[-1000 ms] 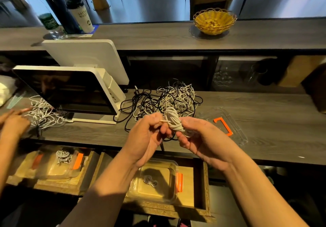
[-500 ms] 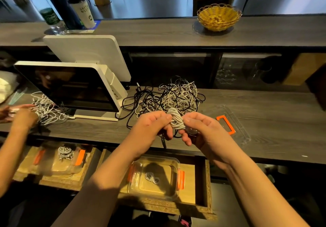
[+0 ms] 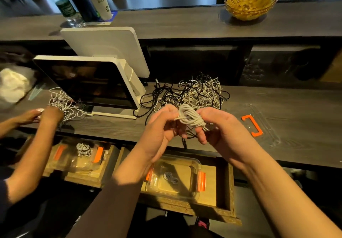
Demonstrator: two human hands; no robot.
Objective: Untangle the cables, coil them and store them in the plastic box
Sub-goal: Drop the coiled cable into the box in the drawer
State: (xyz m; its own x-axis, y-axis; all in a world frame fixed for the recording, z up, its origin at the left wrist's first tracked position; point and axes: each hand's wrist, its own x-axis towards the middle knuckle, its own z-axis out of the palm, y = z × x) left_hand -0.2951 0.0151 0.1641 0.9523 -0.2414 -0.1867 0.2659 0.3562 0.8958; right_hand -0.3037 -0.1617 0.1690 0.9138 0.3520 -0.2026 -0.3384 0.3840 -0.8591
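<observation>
1. Your left hand [image 3: 160,126] and right hand [image 3: 220,126] both pinch one white coil [image 3: 190,117], fingers curled round it, above the counter [image 3: 296,108].
2. Loosen either grip and I judge the wraps spring apart.
3. One tangled pile [image 3: 196,91] lies behind; one plastic box [image 3: 174,180] below holds one coil.

Both forearms extend forward from the lower edge of the view and converge at centre, raised above the counter [image 3: 277,108]. The left hand [image 3: 162,126] is curled, its thumb and fingertips pinching one side of a white cable coil [image 3: 190,117]. The right hand [image 3: 220,126] faces it palm-inward, fingers curled under and around the coil's other side. The two hands are nearly touching.
</observation>
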